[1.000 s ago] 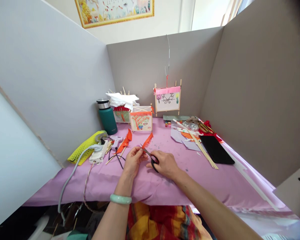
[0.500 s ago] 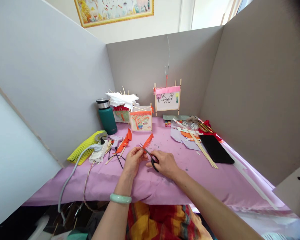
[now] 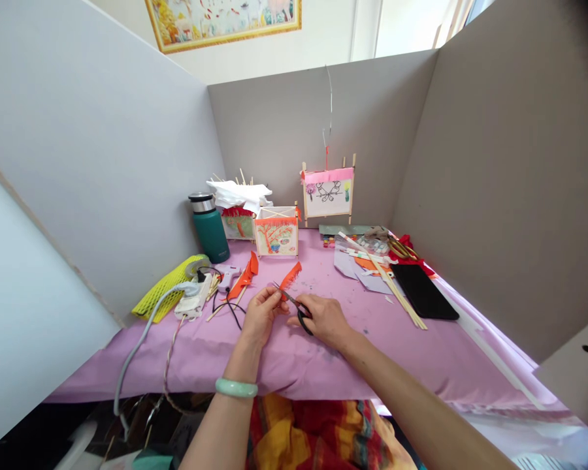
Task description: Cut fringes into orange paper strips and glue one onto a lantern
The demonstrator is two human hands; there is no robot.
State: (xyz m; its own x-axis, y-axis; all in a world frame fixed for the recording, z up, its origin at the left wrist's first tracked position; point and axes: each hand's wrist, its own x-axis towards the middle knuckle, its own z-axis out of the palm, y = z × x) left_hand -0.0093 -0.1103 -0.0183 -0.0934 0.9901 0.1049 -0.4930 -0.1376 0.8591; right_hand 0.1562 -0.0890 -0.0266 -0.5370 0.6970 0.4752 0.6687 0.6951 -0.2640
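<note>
Between the fingertips of my left hand (image 3: 263,312) is a strip of orange paper (image 3: 290,277) with a fringed edge, its free end pointing up and away. My right hand (image 3: 323,318) grips scissors with black handles (image 3: 304,320). Their blades lie across the lower part of the strip, close to my left fingertips. Whether the blades are fully closed is too small to tell. Another fringed orange paper piece (image 3: 245,277) rests on thin sticks to the left. Beyond my hands stands a small paper lantern (image 3: 276,237) with an orange fringe and a drawn tree.
At left are a green bottle (image 3: 210,230), a glue gun (image 3: 229,277), a white power strip (image 3: 193,297) with cables and yellow netting (image 3: 164,287). A black phone (image 3: 424,292) and wooden sticks (image 3: 402,297) lie right. A pink-trimmed lantern (image 3: 328,194) hangs at the back.
The scissors and my right hand have shifted very slightly. The orange strip tilts a little differently; my left hand keeps its place and hold.
</note>
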